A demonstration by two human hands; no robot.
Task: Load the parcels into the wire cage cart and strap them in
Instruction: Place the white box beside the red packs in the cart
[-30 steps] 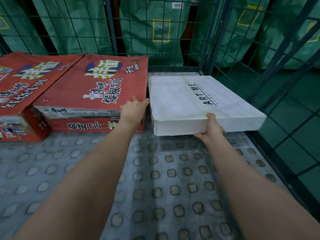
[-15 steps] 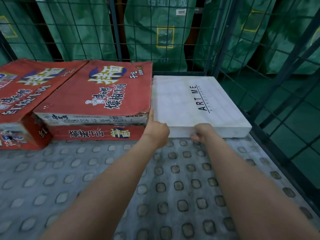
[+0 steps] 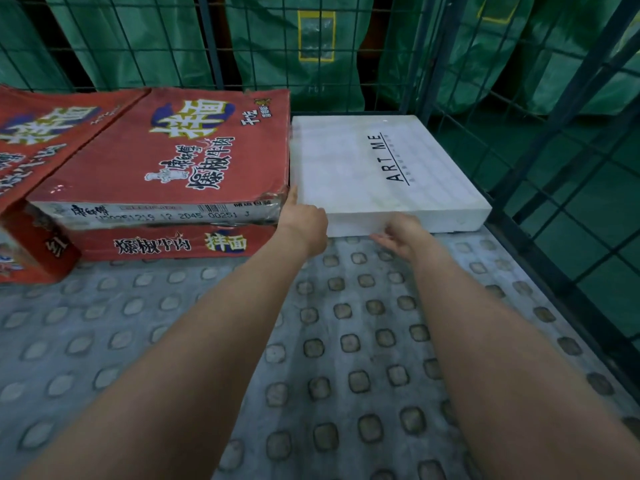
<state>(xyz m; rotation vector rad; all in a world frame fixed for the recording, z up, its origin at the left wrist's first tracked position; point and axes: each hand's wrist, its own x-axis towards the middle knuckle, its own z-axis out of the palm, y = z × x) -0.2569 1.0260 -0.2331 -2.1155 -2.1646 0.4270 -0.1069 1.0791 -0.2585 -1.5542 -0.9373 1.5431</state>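
While the white box (image 3: 374, 168) lies flat on the studded cart floor (image 3: 346, 341), in the far right corner and tight beside the red carton (image 3: 180, 157), I judge that my job is to seat it, not lift it. My left hand (image 3: 306, 221) is at its near left corner with one finger straight up the seam between box and carton; the other fingers are hidden behind the back of my hand, so I cannot tell how they lie. My right hand (image 3: 401, 233) is low at the near face, fingers loose and spread, gripping nothing. To do this well, I think I should take that finger out of the seam before anything slides, or it may get pinched. Then I should press both palms evenly on the near face so the box goes back square towards the rear mesh (image 3: 138, 46) without skewing into the wire side wall (image 3: 554, 168). A flat, snug box should give later parcels a level base and leave the strap less slack.
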